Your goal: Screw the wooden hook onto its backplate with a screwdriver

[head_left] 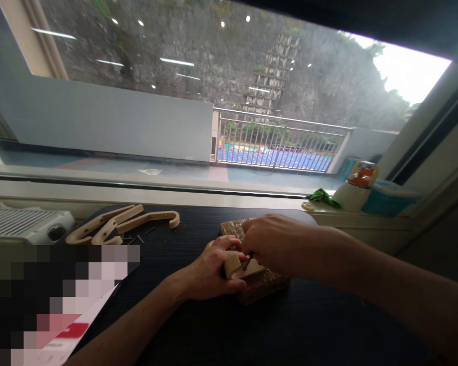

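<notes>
My left hand (212, 268) is closed round the end of a pale wooden piece (232, 265), pressing it onto a brown, rough-textured block (265, 290). My right hand (269, 243) comes in from the right, its fingers curled round a thin dark metal tool (248, 262). The tool's lower end meets the wooden piece; its upper part is hidden in my fist, so its exact kind does not show. Several curved wooden hooks (137, 223) with small holes lie at the table's left, beside a few thin dark metal pieces (138, 239).
The dark table (198, 325) stands against a window sill (175, 193). A white slatted appliance (26, 223) is at the left. On the right ledge are a green cloth (322, 197), a white bottle with an orange label (353, 190) and a teal tub (385, 198).
</notes>
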A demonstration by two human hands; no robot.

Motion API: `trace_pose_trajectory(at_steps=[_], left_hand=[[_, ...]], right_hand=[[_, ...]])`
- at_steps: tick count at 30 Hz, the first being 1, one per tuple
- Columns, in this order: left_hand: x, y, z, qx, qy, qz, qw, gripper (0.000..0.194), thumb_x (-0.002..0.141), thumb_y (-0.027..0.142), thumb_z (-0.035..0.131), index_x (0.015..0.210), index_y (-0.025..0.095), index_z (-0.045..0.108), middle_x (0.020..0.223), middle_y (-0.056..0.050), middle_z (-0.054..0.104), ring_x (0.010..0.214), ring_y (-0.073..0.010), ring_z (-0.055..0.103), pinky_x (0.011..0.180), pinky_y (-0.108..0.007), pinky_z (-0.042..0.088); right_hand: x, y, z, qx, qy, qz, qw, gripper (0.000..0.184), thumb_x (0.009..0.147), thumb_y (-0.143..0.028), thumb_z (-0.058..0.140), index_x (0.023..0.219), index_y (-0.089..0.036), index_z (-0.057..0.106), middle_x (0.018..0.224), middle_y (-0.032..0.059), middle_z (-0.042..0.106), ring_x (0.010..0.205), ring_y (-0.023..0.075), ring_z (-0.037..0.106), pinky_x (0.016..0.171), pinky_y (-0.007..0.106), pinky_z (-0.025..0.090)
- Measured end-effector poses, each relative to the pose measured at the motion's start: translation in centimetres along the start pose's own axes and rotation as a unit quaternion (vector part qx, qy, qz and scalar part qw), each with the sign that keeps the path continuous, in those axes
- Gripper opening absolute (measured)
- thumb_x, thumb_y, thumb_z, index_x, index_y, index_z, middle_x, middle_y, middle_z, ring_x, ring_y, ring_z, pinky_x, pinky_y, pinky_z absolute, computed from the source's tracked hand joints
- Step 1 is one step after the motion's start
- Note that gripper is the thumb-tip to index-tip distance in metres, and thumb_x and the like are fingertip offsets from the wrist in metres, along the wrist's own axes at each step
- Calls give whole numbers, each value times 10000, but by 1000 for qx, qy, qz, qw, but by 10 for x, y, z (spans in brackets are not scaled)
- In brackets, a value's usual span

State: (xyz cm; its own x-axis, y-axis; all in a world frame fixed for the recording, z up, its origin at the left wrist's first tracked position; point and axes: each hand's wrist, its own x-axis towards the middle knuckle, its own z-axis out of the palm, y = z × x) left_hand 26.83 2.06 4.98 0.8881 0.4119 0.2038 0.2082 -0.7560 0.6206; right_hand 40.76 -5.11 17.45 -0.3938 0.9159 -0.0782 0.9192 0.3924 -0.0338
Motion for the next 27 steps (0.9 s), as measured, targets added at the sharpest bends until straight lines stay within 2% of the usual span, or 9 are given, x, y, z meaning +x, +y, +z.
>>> trace_pose_trajectory(at_steps=[3, 9, 12, 16, 20, 24, 27], left_hand=[[0, 1, 0, 0, 5, 0, 1000, 315, 678, 294, 699, 989, 264, 659, 1228, -31, 465, 1182, -272, 398, 1040, -405, 313], [1, 0, 3, 7, 19, 9, 1000, 234, 681, 292, 694, 912, 255, 670, 1174, -26, 482, 1163, -262, 405, 1015, -366, 352], [2, -1, 5, 4, 29, 16, 999, 233, 678, 275, 698, 907, 249, 666, 1186, -25, 481, 1169, -257, 404, 1014, -359, 352], [1, -2, 6, 8, 32, 13, 999, 255, 684, 276, 693, 936, 252, 657, 1208, -26, 474, 1187, -264, 393, 1022, -379, 340], [1, 0, 4, 17, 29, 7, 999, 236, 689, 298, 691, 912, 228, 655, 1204, -43, 477, 1186, -267, 400, 1016, -377, 348], [2, 4, 3, 21, 27, 10, 999, 161, 706, 280, 671, 854, 222, 648, 1153, -33, 503, 1139, -241, 442, 1001, -358, 363], [2, 4, 4, 21, 31, 7, 999, 180, 713, 270, 663, 889, 235, 648, 1148, -27, 509, 1129, -229, 448, 1006, -354, 355]], right_hand=[[5, 6, 0, -64, -49, -38, 996, 191, 668, -69, 581, 515, -181, 607, 510, 12, 573, 449, 119, 455, 464, 275, 275], [7, 2, -6, 1, -51, 34, 998, 285, 618, -56, 593, 395, -213, 509, 370, -27, 414, 374, 84, 327, 428, 268, 242], [6, -3, -7, -35, -62, 32, 997, 189, 656, -103, 600, 490, -193, 600, 419, -10, 470, 383, 83, 318, 411, 262, 233], [4, -6, -9, -73, -71, 45, 994, 102, 686, -167, 594, 637, -159, 683, 528, 37, 579, 433, 95, 395, 413, 249, 245], [1, -5, -16, -70, -80, 40, 993, 199, 641, -134, 601, 810, -170, 701, 674, 52, 645, 517, 121, 467, 425, 238, 270], [-1, -4, -17, -66, -71, 2, 995, 143, 664, -92, 585, 716, -166, 697, 595, 18, 599, 479, 108, 436, 429, 247, 277], [0, -4, -13, -62, -57, -5, 996, 134, 698, -102, 582, 629, -164, 680, 528, -4, 541, 433, 86, 383, 419, 247, 262]])
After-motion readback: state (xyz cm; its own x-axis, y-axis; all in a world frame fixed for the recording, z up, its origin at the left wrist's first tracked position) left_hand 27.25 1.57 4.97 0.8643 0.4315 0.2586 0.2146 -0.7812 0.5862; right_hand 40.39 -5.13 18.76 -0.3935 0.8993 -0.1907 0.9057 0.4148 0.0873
